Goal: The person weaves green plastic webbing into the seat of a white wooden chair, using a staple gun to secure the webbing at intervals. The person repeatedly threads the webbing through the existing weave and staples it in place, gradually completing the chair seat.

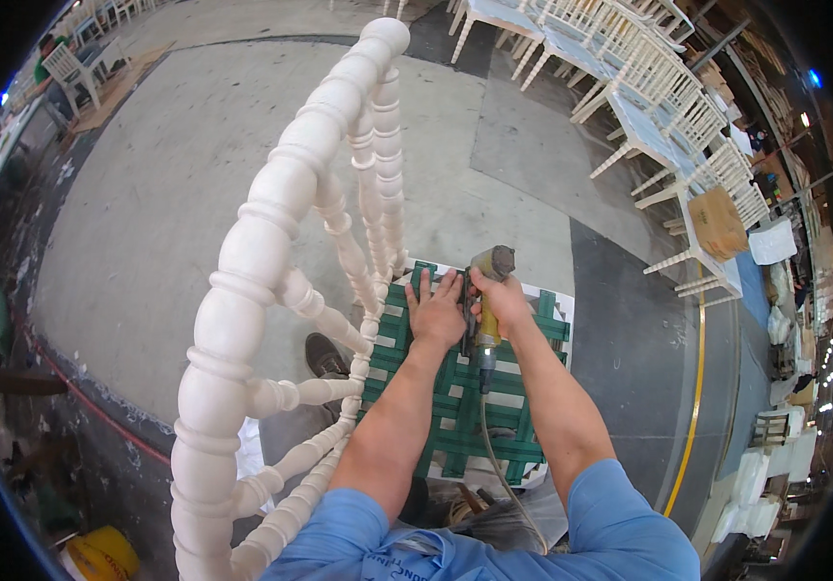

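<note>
The right hand (502, 298) grasps a yellow-and-grey air tool (487, 334), perhaps a stapler, its nose hidden. The left hand (436, 315) lies spread on green woven webbing straps (455, 443) across a white chair seat (559, 305). Fastening seems in hand; next calls for steady, flat straps.

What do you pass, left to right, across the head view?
Yellow container → white turned chair back → left hand → yellow hose-fed tool gripped in the right hand → cardboard box → white pad.
</note>
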{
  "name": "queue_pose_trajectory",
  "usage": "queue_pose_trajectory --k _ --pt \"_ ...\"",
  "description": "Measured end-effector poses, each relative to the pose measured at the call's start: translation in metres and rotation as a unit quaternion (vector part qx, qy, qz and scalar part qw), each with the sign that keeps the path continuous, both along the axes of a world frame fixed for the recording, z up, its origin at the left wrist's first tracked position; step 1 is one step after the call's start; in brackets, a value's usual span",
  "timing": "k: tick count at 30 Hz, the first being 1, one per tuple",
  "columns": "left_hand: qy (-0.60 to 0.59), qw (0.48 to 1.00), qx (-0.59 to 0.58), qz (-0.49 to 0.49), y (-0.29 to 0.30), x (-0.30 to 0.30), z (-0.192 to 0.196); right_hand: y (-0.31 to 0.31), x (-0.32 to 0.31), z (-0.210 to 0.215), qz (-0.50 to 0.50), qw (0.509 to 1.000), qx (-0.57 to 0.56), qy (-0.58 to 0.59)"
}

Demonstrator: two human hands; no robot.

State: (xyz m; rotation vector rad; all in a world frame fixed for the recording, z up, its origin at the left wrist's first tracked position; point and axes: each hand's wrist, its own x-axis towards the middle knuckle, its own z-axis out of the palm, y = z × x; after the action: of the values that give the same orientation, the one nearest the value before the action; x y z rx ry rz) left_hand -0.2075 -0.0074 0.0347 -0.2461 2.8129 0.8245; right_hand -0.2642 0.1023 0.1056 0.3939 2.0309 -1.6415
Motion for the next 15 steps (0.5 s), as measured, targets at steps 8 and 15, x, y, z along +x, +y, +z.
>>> queue_pose_trajectory --k 8,15 --pt "0.113 0.986 0.036 0.121 0.0 0.02 -0.002 -0.013 0.002 0.005 0.008 1.0 0.014 0.009" --pt "0.127 0.989 0.014 0.07 0.014 0.114 -0.004 -0.005 0.005 0.004 0.012 1.0 0.006 -0.003"
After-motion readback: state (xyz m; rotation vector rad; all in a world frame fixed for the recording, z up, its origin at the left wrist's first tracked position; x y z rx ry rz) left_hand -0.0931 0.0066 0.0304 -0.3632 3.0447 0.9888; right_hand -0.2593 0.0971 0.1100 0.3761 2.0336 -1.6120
